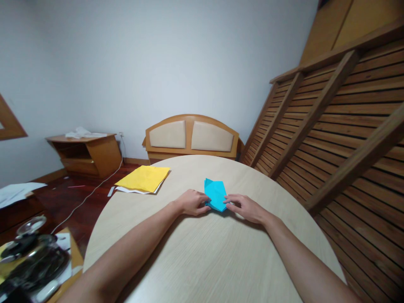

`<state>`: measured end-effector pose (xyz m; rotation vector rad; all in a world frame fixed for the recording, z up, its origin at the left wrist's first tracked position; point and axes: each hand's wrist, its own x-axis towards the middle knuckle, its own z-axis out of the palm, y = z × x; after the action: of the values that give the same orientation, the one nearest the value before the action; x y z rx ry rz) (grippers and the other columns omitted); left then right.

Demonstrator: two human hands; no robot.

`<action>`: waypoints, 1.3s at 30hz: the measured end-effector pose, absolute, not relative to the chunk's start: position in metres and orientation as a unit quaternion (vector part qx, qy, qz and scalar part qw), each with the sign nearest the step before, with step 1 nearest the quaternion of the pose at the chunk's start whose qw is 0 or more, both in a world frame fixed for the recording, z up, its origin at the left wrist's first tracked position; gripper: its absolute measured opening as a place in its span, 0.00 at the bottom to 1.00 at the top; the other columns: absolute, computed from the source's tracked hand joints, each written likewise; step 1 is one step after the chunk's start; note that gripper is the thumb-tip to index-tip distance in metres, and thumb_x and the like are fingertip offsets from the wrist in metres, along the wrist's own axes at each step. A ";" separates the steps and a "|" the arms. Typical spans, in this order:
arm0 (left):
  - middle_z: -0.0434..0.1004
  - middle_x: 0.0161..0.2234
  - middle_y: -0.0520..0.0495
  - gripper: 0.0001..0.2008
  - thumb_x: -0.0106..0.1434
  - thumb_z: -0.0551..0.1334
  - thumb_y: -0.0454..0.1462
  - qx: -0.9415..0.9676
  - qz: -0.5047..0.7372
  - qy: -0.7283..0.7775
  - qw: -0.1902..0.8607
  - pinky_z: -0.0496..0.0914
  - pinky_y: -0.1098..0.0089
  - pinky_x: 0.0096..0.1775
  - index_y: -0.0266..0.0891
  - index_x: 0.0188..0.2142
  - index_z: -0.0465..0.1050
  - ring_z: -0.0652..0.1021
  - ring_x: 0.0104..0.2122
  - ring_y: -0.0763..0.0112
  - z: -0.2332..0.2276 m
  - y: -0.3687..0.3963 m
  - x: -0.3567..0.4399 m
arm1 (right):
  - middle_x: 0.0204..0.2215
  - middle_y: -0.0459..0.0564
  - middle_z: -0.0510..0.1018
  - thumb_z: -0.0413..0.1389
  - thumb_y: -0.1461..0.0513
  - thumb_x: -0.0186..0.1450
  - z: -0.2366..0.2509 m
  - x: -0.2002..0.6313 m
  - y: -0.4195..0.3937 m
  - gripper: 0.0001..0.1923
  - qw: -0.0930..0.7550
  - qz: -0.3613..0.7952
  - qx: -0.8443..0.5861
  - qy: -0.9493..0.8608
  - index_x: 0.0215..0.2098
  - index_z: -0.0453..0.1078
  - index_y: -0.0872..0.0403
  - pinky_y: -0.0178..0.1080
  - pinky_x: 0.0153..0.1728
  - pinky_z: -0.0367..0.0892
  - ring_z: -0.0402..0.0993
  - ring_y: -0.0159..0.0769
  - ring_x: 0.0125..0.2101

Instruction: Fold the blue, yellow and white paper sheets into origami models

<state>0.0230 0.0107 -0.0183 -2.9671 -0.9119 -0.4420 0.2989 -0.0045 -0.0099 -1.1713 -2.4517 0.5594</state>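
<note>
A round table [208,256] with a pale, wood-grained top carries a folded blue paper [217,193] around its middle; farther to the left, a yellow stack [143,177] lies close to the rim with a white sheet [139,191] showing beneath its near edge. On the far left, a wooden cabinet [105,155] bears crumpled white material [80,133]. A white cable [88,200] trails over the dark reddish floor [97,203] left of the table.

Blue ppr [217,192] — edges part hid. by hands [192,203] | slat frame [342,139] — cut off R
</note>
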 end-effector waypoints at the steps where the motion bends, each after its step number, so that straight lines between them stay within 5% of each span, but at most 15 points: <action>1: 0.81 0.38 0.46 0.15 0.68 0.55 0.47 -0.947 -0.142 -0.288 0.007 0.69 0.70 0.38 0.43 0.46 0.73 0.80 0.36 0.64 -0.018 0.011 0.023 | 0.56 0.54 0.75 0.50 0.44 0.68 -0.010 0.299 -0.005 0.25 0.181 0.198 -0.415 -0.869 0.50 0.77 0.49 0.49 0.58 0.61 0.70 0.49 0.56; 9: 0.79 0.31 0.47 0.14 0.71 0.51 0.42 -0.940 -0.130 -0.310 0.055 0.65 0.72 0.31 0.41 0.35 0.72 0.79 0.30 0.68 -0.022 0.015 0.024 | 0.56 0.54 0.75 0.47 0.43 0.69 -0.009 0.299 -0.005 0.27 0.183 0.205 -0.415 -0.868 0.49 0.78 0.50 0.50 0.58 0.60 0.69 0.50 0.56; 22: 0.78 0.29 0.49 0.16 0.73 0.48 0.45 -0.899 -0.181 -0.398 -0.014 0.63 0.71 0.31 0.42 0.39 0.70 0.78 0.29 0.67 -0.027 0.021 0.021 | 0.48 0.53 0.80 0.51 0.55 0.68 -0.008 0.293 -0.005 0.17 0.249 0.235 -0.381 -0.859 0.48 0.77 0.51 0.47 0.50 0.67 0.75 0.46 0.45; 27: 0.78 0.30 0.49 0.14 0.72 0.49 0.46 -0.879 -0.226 -0.414 -0.067 0.63 0.70 0.31 0.41 0.47 0.66 0.77 0.29 0.66 -0.024 0.017 0.023 | 0.43 0.54 0.81 0.50 0.53 0.69 -0.018 0.294 0.001 0.17 0.272 0.244 -0.401 -0.840 0.45 0.76 0.53 0.44 0.46 0.68 0.75 0.45 0.41; 32: 0.77 0.28 0.52 0.29 0.70 0.53 0.45 -0.876 -0.262 -0.388 -0.117 0.63 0.71 0.31 0.39 0.66 0.47 0.76 0.27 0.68 -0.028 0.018 0.022 | 0.34 0.51 0.79 0.50 0.50 0.69 -0.026 0.291 0.002 0.17 0.292 0.241 -0.427 -0.821 0.38 0.71 0.55 0.40 0.36 0.66 0.73 0.40 0.33; 39: 0.76 0.27 0.55 0.42 0.69 0.55 0.44 -0.861 -0.273 -0.403 -0.143 0.62 0.72 0.28 0.36 0.70 0.25 0.74 0.25 0.69 -0.037 0.026 0.024 | 0.30 0.46 0.75 0.53 0.50 0.67 -0.030 0.283 0.000 0.17 0.309 0.288 -0.424 -0.801 0.45 0.66 0.54 0.37 0.32 0.64 0.70 0.37 0.31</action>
<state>0.0242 0.0263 -0.0367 -2.9848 -1.3977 -0.9465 0.2829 0.0001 -0.0298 -1.1214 -2.1160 0.7608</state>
